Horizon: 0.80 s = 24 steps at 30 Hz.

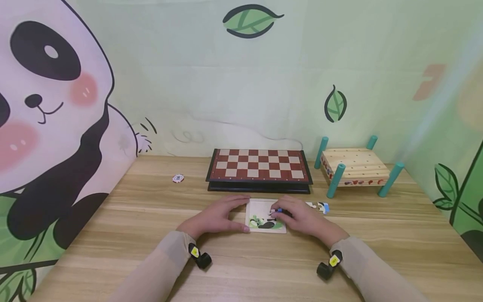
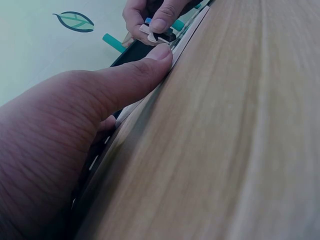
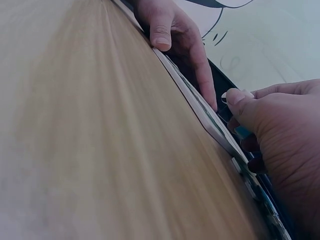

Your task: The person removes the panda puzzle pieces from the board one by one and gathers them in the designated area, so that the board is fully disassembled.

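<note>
We are, as we judge it, midway through filling a puzzle board [image 1: 259, 205], at the step of fitting one more piece: picture parts cover its near side, while its far side looks bare. The board lies flat on the tabletop [image 1: 124, 218], well in from the left and right edges, just nearer us than the chessboard [image 1: 258, 164] by the far edge. Our right hand [image 1: 303, 216] pinches a puzzle piece [image 2: 151, 35] between thumb and fingers above the board's right part. The next move seems to call for turning that piece to match its neighbours, then pressing it level; more loose pieces [image 1: 325, 207] lie just beyond the board's right edge. Our left hand [image 1: 216, 214] has thumb and forefinger spread wide, thumb touching the board's near left corner and forefinger at its far left one, apparently bracing it. Both forearms slant inward from the near side, wrists low to the tabletop.
</note>
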Available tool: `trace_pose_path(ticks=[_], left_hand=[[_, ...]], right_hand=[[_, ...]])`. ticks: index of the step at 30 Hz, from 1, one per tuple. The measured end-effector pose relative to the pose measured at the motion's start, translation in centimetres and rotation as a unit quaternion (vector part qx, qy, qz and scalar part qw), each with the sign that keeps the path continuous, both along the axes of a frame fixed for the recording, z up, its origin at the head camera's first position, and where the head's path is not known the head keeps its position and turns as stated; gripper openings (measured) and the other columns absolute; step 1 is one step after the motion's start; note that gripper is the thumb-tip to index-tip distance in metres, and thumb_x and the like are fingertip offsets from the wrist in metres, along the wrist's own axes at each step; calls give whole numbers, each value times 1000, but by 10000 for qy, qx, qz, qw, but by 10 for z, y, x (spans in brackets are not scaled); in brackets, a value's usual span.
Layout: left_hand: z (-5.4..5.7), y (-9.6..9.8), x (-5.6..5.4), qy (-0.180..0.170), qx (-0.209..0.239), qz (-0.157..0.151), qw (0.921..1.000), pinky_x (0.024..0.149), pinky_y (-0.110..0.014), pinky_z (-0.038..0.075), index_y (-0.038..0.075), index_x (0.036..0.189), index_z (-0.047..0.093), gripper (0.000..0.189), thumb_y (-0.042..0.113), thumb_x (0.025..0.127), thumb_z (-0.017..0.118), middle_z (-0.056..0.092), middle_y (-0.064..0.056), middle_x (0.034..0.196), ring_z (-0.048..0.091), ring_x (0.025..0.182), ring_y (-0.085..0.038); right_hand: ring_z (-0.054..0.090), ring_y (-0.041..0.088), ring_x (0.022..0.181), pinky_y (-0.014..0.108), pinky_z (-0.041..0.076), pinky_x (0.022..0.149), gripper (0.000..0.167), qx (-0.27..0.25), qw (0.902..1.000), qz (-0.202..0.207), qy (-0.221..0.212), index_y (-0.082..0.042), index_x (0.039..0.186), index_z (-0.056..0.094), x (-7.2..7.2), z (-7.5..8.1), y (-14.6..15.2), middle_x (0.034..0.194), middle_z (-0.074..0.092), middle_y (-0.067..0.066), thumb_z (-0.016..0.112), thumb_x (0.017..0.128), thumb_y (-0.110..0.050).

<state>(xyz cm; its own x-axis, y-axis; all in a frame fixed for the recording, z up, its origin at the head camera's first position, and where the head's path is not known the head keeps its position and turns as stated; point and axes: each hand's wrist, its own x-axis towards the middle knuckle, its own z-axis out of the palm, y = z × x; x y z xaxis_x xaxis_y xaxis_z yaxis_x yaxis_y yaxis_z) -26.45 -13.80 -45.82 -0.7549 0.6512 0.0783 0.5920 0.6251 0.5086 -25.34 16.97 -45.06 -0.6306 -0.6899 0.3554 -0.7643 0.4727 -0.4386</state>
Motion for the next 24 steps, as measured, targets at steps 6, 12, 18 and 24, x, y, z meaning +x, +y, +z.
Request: trace_pose_path(ticks=[6, 12, 18, 24], left_hand=[[0, 0, 0, -37, 29, 7, 10000, 119, -43, 27, 23, 154, 43, 97, 75, 77, 70, 38, 7, 158, 32, 146, -16], [-2, 0, 0, -31, 18, 17, 10000, 120, -43, 26, 24, 154, 43, 98, 78, 75, 68, 38, 8, 158, 31, 146, -16], [-2, 0, -1, -67, 60, -17, 10000, 120, -44, 25, 23, 154, 42, 99, 77, 76, 68, 37, 8, 159, 30, 147, -17], [-1, 0, 0, -115, 59, -21, 9999, 120, -44, 25, 23, 155, 42, 98, 76, 76, 69, 37, 7, 159, 30, 147, -17]], right_hand=[[60, 3, 92, 30, 56, 84, 10, -122, 9999, 6, -48, -19, 108, 70, 0, 1, 4, 103, 65, -15, 67, 99, -21], [60, 5, 91, 33, 57, 82, 14, -209, 9994, -237, -150, -19, 111, 71, 1, 2, 14, 104, 68, -13, 70, 97, -22], [63, 6, 95, 35, 57, 84, 20, -391, 9982, -454, 74, -16, 112, 73, 3, 1, 32, 107, 70, -12, 75, 93, -21], [62, 5, 89, 31, 57, 78, 18, -572, 9964, -580, 250, -18, 107, 74, 8, -1, 53, 102, 69, -13, 78, 90, -17]])
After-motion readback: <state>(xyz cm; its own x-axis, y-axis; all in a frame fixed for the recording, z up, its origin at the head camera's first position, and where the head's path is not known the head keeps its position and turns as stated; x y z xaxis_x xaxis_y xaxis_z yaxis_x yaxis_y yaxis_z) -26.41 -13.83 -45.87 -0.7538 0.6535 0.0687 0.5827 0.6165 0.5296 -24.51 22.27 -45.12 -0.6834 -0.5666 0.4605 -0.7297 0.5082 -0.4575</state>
